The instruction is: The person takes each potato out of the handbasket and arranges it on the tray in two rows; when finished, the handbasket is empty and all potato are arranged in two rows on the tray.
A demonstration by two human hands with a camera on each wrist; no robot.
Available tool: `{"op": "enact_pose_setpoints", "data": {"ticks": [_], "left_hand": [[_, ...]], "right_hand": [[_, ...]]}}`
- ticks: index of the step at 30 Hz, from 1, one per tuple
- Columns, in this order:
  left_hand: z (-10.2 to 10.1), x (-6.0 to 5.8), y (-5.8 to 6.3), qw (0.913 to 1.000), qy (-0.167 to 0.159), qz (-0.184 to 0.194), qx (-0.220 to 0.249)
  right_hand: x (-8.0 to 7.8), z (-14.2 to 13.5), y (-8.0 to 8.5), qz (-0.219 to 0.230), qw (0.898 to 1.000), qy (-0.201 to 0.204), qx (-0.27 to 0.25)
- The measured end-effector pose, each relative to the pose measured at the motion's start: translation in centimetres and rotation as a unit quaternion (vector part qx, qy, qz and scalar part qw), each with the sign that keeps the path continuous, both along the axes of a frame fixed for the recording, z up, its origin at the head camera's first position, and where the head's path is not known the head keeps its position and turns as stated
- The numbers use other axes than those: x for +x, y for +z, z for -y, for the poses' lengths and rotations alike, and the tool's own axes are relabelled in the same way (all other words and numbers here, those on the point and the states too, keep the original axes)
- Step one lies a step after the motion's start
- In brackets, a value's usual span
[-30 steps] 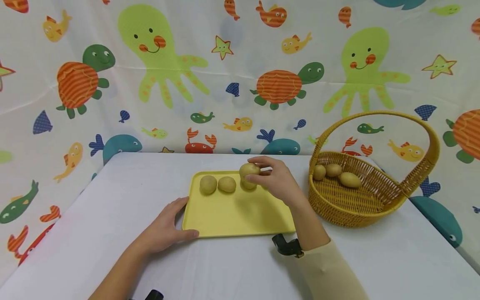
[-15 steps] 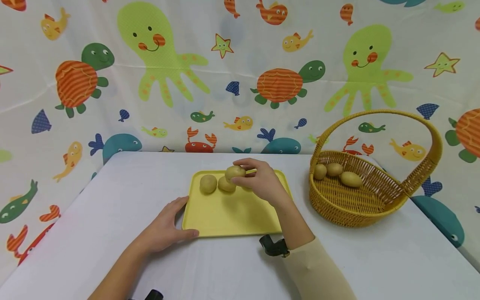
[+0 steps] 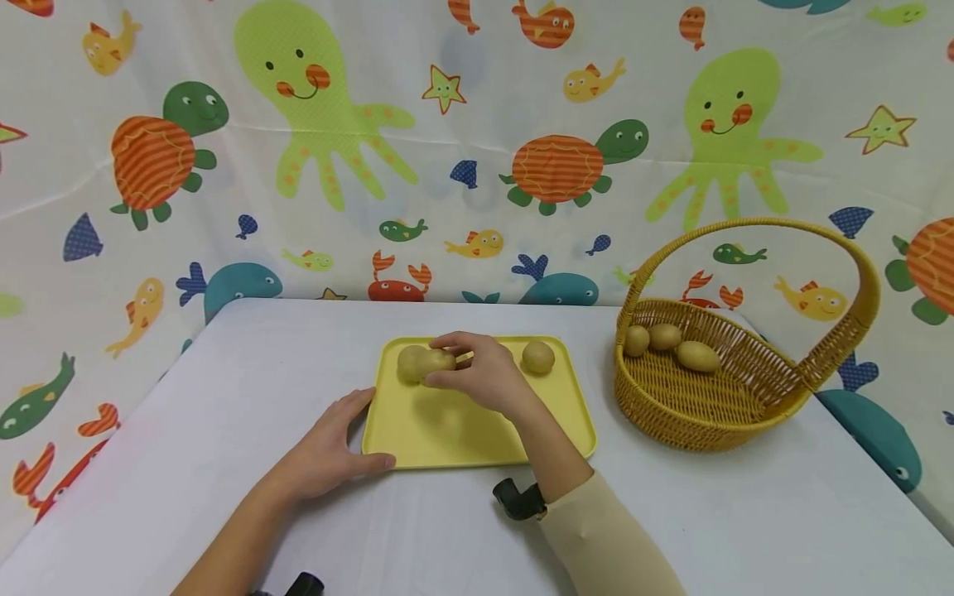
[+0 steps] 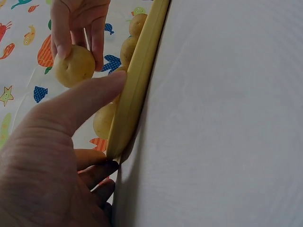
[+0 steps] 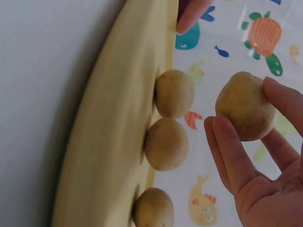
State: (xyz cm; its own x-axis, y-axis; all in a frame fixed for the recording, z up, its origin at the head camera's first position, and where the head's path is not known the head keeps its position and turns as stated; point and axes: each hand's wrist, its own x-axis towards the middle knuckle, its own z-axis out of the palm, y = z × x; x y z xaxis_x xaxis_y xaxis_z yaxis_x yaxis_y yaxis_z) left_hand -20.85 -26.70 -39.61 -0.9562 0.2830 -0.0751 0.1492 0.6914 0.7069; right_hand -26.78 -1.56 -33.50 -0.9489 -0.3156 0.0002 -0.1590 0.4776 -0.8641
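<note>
Gripping: right hand (image 3: 484,374), thumb and fingertips pinching one pale-brown potato (image 5: 246,106), raised over the back left part of the yellow tray (image 3: 477,443).

Risks, as judged: fingertip hold on a rounded skin, hence a slip and drop; a lowering too far left, hence a knock against the leftmost potato (image 5: 174,93), which could roll along the flat tray; low rim, likely a weak stop; a push from the left hand (image 3: 335,447), hence a skewed tray.

Left hand: thumb and fingers spread around the near left corner, touching the tray's edges.

Containers, two. Yellow tray: rectangular, shallow; four resting potatoes (image 4: 138,24) in a row along the back, some hidden by the right hand from the head view. Wicker basket (image 3: 696,432): hoop-handled, right of the tray, apart from it; three basket potatoes (image 3: 698,357) visible, toward its back left.
</note>
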Motion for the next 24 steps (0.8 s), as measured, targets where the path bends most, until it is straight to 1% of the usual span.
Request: {"op": "enact_pose_setpoints", "data": {"ticks": [8, 14, 21, 24], "left_hand": [[0.0, 0.1, 0.1, 0.9999, 0.003, 0.008, -0.008], [0.0, -0.1, 0.2, 0.9998, 0.009, 0.013, -0.009], [0.0, 0.0, 0.1, 1.0000, -0.003, 0.003, -0.004], [0.0, 0.1, 0.1, 1.0000, -0.005, 0.000, -0.001]], "right_hand": [[-0.2, 1.2, -1.1, 0.003, 1.000, 0.020, 0.024], [0.0, 2.2, -1.4, 0.003, 0.998, 0.031, 0.047], [0.3, 2.8, -1.9, -0.025, 0.996, 0.067, 0.060], [0.4, 3.1, -2.1, -0.020, 0.994, 0.076, 0.070]]}}
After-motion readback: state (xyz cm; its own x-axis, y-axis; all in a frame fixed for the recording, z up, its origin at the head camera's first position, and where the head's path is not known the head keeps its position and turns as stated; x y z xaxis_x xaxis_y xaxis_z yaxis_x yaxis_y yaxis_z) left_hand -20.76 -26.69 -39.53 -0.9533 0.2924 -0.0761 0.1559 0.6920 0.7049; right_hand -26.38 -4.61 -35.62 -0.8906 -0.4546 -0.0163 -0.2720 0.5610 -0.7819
